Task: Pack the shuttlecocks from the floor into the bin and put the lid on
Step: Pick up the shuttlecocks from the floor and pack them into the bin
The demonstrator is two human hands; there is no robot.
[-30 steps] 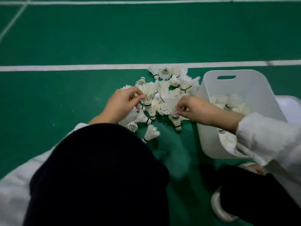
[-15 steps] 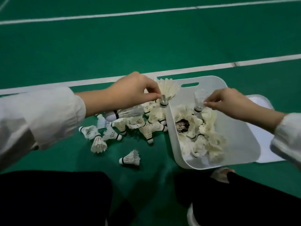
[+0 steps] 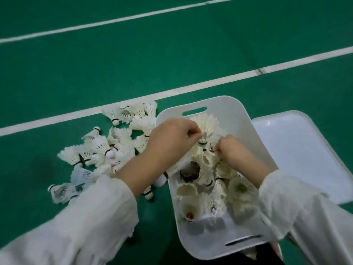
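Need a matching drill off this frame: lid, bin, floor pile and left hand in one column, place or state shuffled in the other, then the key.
Column A
1. lid
2. pile
3. bin
4. left hand

Column B
a. open, partly filled with shuttlecocks
b. on the floor, left of the bin
c. flat on the floor, right of the bin
d. reaching in over the bin's left rim

Pairs: 1-c, 2-b, 3-a, 4-d
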